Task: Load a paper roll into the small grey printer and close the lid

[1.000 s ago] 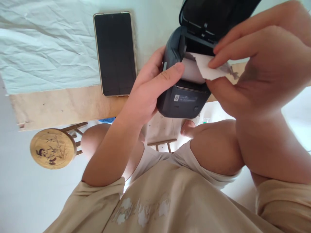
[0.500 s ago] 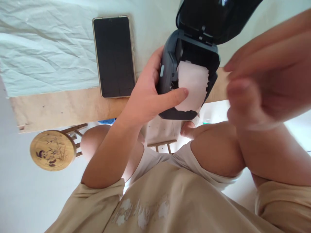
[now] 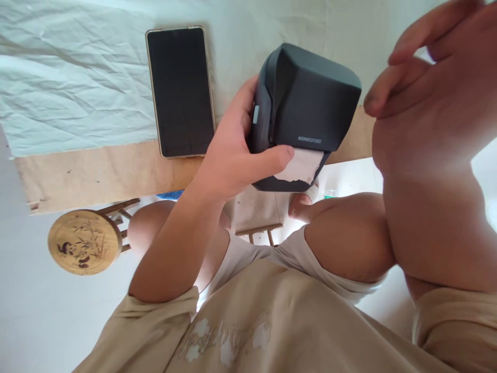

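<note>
A dark label printer (image 3: pixel 314 98) with its lid down rests in my left hand (image 3: pixel 233 150). The fingers wrap its left side, and the thumb presses on the strip of white paper (image 3: pixel 301 167) that sticks out under the lid's front edge. The paper's end is torn unevenly. To the right of the printer, my right hand (image 3: pixel 430 88) is raised with its fingers apart and bent, holding nothing that I can see. A small gap lies between its fingertips and the lid.
A black-screened tablet (image 3: pixel 182 93) lies on the table, partly on the pale green cloth (image 3: pixel 77 72) and partly on the bare wooden edge (image 3: pixel 97 173). Below left stands a round wooden stool (image 3: pixel 85 242) with a panda picture. My legs are under the table edge.
The printer's lid has swung from raised to down, covering most of the paper. My right hand has opened its fingers and shifted slightly up and right. My left hand keeps its hold.
</note>
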A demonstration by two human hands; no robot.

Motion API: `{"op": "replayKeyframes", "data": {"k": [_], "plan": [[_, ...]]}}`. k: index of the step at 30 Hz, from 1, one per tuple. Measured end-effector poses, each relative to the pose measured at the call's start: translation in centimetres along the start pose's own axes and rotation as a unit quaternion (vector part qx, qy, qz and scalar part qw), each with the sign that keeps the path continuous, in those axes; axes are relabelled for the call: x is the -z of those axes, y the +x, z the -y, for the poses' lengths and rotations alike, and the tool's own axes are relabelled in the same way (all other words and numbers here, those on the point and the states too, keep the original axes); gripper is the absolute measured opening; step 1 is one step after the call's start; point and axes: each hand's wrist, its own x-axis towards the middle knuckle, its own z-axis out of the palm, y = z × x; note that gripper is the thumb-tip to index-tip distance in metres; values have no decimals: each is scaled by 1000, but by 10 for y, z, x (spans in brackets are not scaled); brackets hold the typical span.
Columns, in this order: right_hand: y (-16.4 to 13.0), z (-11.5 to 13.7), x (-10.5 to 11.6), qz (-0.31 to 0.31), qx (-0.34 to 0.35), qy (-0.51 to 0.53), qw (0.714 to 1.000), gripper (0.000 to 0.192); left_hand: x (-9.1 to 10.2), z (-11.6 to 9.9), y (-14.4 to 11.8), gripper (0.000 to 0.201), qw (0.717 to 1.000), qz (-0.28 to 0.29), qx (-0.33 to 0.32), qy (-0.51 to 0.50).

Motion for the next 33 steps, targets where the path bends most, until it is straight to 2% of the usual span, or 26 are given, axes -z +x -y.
{"op": "replayKeyframes", "data": {"k": [1, 3, 6, 8, 9, 11, 13, 22, 26, 30, 33], "plan": [[-1, 1, -4, -25, 26, 0, 999, 26, 0, -1, 0, 49, 1000, 1, 1, 1], [-4, 2, -12, -16, 8, -25, 1000, 26, -1, -3, -1, 52, 1000, 4, -3, 16], [-10, 6, -20, 115, -38, -46, 992, 46, -8, -6, -3, 52, 1000, -2, 6, 31], [-12, 7, -21, 190, -22, -71, 979, 58, -16, -7, -4, 45, 999, -40, 10, 11], [-13, 7, -22, 209, -9, -86, 974, 60, -19, -7, -4, 41, 998, -61, 10, 0], [-12, 6, -22, 211, 29, -104, 972, 59, -24, -4, -4, 36, 997, -80, 3, -10], [-10, 2, -21, 215, 39, -97, 971, 56, -25, -2, -4, 34, 997, -76, -1, -7], [-6, -7, -23, 224, 35, -25, 974, 52, -22, -6, -4, 34, 995, -96, 17, 10], [-7, -7, -23, 231, 22, -35, 972, 58, -20, -4, -4, 31, 995, -96, 15, 15], [-7, -8, -23, 228, 13, -55, 972, 62, -15, -2, -4, 27, 997, -67, 22, 20], [-8, -7, -23, 225, 17, -58, 972, 62, -14, -4, -4, 28, 997, -73, 25, 14]]}}
